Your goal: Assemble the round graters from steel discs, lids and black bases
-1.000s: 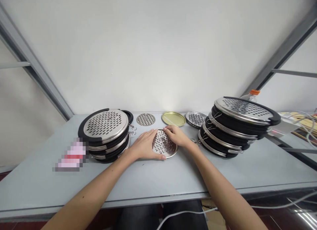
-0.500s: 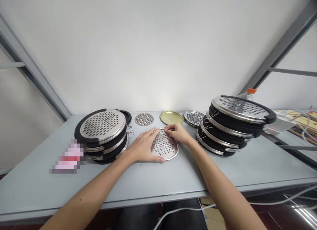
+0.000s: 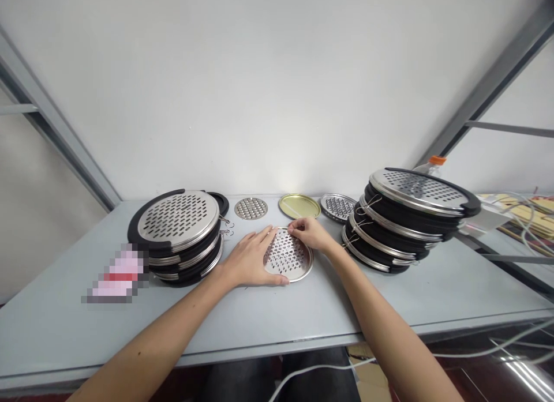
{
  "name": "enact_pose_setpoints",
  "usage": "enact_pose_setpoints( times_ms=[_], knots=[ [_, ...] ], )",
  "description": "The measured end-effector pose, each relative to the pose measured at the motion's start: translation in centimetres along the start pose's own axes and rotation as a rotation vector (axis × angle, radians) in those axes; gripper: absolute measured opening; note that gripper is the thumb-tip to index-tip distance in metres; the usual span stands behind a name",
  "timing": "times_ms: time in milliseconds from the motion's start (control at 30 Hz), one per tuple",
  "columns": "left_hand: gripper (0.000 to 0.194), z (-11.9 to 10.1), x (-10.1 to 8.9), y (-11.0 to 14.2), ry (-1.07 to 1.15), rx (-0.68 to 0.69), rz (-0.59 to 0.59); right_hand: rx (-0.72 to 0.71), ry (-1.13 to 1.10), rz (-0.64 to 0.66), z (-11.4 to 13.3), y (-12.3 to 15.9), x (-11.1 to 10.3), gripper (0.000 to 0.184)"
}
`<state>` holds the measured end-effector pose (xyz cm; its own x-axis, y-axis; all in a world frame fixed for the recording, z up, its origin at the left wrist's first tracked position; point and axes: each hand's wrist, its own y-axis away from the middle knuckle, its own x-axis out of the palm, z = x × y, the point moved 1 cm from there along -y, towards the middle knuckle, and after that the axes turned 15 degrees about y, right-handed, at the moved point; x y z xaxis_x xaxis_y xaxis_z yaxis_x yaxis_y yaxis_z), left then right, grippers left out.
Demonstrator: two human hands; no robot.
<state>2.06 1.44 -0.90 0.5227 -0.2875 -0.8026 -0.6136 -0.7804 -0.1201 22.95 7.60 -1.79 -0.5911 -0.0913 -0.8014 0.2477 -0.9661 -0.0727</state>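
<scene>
Plain off-white wall [image 3: 259,90] rises behind a pale grey tabletop [image 3: 64,327], framed by slanting grey metal posts. At far left lies a pink and red item [image 3: 116,275], too blurred to identify, just beside a stack of round graters with silver perforated faces and black curved edging [image 3: 182,217]. They are probably piled to save space; thin wire loops [image 3: 225,226] poke out from the stack's right side. Next, near the wall, a bare silver perforated disc [image 3: 251,208] lies flat.

The left hand [image 3: 251,259] is opened wide around the left side of a round silver grater plate with a raised rim [image 3: 287,253], which sits on the tabletop between the two stacks. Its fingers reach the far edge and its thumb the near edge, a span that likely stops the plate sliding or turning. The right hand [image 3: 314,235] is narrow, fingertips drawn together at the plate's far rim; I cannot tell whether they pinch the metal or something small there.

Beyond the hands, a shallow round gold lid [image 3: 299,206] and a dark-edged silver grater disc [image 3: 339,207] sit side by side, within easy reach. Rightmost, a taller stack of black-edged round graters [image 3: 422,188] leans unevenly, with an orange-capped clear bottle [image 3: 437,161] behind it.
</scene>
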Motion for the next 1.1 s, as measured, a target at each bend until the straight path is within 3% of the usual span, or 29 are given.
enact_pose_setpoints(
  times_ms=[333,567,867,1000,1100],
  knots=[
    [0.116,0.7,-0.3,0.3,0.013,-0.039,-0.038,0.036,0.026,-0.027,-0.9,0.1,-0.9,0.018],
    [0.118,0.6,-0.7,0.1,0.055,-0.019,-0.039,0.049,0.027,-0.031,-0.3,0.2,-1.0,0.018],
    [0.120,0.6,-0.6,0.0,0.073,-0.024,-0.046,-0.132,0.169,-0.115,0.4,0.3,-0.9,0.023],
    [0.119,0.8,-0.6,0.1,0.089,-0.018,-0.050,-0.151,0.130,-0.038,1.0,0.5,-0.8,0.028],
    [0.120,1.0,-0.6,0.0,0.100,-0.024,-0.044,-0.070,0.065,-0.004,1.0,0.5,-0.7,0.026]
  ],
)
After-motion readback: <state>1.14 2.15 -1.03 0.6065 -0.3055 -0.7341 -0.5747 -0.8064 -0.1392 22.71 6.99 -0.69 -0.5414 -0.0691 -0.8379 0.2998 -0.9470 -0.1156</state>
